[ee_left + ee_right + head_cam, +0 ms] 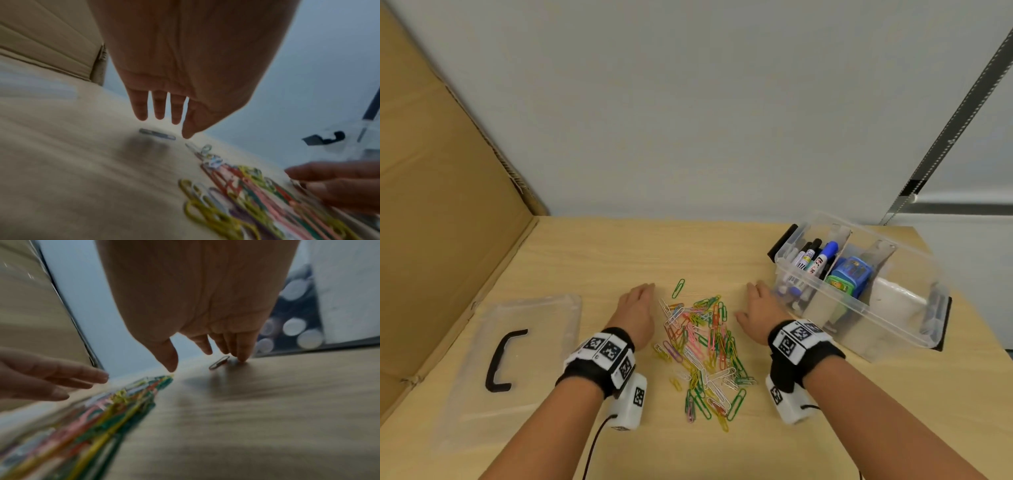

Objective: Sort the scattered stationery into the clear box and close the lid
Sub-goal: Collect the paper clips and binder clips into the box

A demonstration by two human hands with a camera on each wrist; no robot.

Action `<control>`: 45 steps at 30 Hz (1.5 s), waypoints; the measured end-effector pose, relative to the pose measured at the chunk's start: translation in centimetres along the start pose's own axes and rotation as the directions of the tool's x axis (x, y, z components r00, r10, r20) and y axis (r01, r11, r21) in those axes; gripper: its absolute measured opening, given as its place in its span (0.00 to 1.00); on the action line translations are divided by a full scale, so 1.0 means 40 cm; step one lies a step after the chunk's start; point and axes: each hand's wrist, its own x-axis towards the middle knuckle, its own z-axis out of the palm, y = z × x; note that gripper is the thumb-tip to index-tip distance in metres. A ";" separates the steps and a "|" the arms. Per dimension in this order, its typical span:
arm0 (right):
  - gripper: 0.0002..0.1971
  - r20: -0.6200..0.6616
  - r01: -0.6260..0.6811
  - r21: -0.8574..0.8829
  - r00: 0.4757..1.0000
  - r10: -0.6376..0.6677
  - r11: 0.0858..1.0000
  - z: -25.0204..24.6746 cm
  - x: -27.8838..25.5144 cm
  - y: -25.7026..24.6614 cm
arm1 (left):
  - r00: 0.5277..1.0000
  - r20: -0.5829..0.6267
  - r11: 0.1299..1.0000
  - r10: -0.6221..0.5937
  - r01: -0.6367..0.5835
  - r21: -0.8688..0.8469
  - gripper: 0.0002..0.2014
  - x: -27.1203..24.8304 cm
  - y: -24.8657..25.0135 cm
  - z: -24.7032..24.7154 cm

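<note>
Paper clips (702, 346) in many colours lie in a loose heap on our pale wooden table (722, 246), between our two hands. One green clip (678, 288) sits just beyond the heap, apart from the rest. A plain grey wall rises behind the table, a sheet of brown cardboard (441, 192) leans along the left side, and a slotted metal rail (955, 113) runs up the wall on the right.

Our left hand (635, 313) hangs palm down just left of the heap, fingers straight and slightly spread, holding nothing. Our right hand (760, 313) does the same on the right side, its fingertips (242, 356) at the table beside a lone clip (219, 362).

To the right stands the clear box (887, 308), uncovered and split by dividers. Markers (813, 262) fill its left section, and a blue and green item (851, 275) that we cannot identify sits in the next one. The clear lid (482, 370) with its black handle (501, 359) lies flat at the far left, well apart from the box.
</note>
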 end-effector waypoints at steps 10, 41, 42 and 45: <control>0.26 0.133 0.408 0.084 0.900 -0.416 0.909 0.057 -0.112 -0.007 | 0.953 0.167 0.967 0.253 -0.255 -0.014 0.37 -0.137 0.041 0.110; 0.26 -0.618 0.152 -0.224 0.741 -0.261 0.963 -0.057 -0.159 0.011 | 0.896 0.164 0.902 0.412 -0.427 0.067 0.28 -0.119 0.084 0.137; 0.26 -0.610 0.169 -0.223 0.744 -0.272 0.960 -0.055 -0.155 -0.004 | 0.897 0.153 0.904 0.415 -0.425 0.040 0.28 -0.121 0.084 0.133; 0.27 -0.597 0.226 -0.220 0.738 -0.314 0.949 -0.057 -0.141 -0.040 | 0.902 0.099 0.908 0.420 -0.419 -0.035 0.27 -0.127 0.080 0.119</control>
